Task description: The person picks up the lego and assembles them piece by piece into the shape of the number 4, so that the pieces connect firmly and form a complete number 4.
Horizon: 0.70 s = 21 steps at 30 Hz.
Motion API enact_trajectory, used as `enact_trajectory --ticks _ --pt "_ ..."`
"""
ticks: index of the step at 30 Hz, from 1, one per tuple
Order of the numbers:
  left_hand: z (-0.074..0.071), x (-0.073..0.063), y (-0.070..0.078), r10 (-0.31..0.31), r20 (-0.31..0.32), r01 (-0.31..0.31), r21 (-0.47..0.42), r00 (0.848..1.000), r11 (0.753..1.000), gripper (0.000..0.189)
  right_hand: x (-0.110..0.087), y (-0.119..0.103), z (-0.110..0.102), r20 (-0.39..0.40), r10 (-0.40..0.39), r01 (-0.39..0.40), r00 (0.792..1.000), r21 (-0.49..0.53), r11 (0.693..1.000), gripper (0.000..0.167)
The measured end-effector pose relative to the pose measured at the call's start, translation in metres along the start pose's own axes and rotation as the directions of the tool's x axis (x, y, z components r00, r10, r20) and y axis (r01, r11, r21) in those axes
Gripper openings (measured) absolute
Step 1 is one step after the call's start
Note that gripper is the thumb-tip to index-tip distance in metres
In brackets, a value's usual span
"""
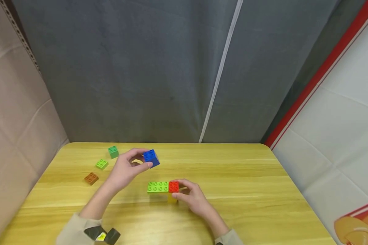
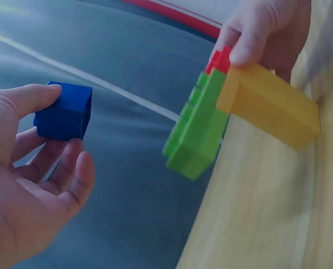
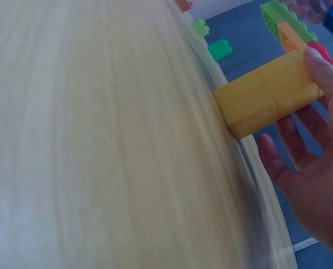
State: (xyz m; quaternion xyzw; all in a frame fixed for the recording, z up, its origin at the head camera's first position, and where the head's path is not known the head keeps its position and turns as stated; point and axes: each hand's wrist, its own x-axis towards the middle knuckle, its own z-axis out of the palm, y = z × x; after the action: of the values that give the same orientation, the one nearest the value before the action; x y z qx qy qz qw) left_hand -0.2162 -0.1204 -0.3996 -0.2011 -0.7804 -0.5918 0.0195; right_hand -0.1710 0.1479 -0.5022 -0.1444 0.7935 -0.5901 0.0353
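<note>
Held up over the table, a blue toy brick [image 1: 151, 158] is pinched between the thumb and fingers of my left hand [image 1: 127, 169]; in the left wrist view its hollow underside faces right. My right hand [image 1: 194, 197] grips the upper part of a built brick structure. That structure has a column of yellow bricks [image 3: 261, 92] standing on the table, with a long light green brick [image 1: 157, 186] and a red brick [image 1: 173, 186] side by side at the top. The green brick juts out to the left past the column. My left hand is above and left of the structure.
Loose on the left of the wooden table [image 1: 248, 190] lie a green brick [image 1: 113, 152], a light green brick [image 1: 102, 164] and an orange-brown brick [image 1: 91, 178]. A grey curtain [image 1: 135, 75] hangs behind the table, with white sheeting [image 1: 331, 136] at the right.
</note>
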Motion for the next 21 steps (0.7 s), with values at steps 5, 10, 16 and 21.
enact_trajectory --ticks 5,10,16,21 --pt "0.006 -0.004 0.01 0.047 0.048 -0.046 -0.021 0.998 0.999 0.04 0.0 0.0 0.0 -0.004 -0.009 0.009 1.0 -0.004 1.0 0.037" --pt "0.011 -0.003 0.013 0.085 0.078 -0.087 0.02 0.993 0.996 0.039 0.0 0.001 0.001 0.004 -0.01 0.01 1.0 0.001 1.0 0.037" --pt "0.018 -0.005 0.014 0.131 0.127 -0.14 0.064 0.983 0.988 0.035 -0.001 0.0 0.0 0.003 -0.001 0.001 1.0 0.008 1.0 0.037" --pt "0.023 -0.009 0.017 0.143 0.168 -0.155 0.066 0.975 0.986 0.034 -0.001 0.0 0.0 0.003 0.003 -0.003 1.0 0.005 1.0 0.036"
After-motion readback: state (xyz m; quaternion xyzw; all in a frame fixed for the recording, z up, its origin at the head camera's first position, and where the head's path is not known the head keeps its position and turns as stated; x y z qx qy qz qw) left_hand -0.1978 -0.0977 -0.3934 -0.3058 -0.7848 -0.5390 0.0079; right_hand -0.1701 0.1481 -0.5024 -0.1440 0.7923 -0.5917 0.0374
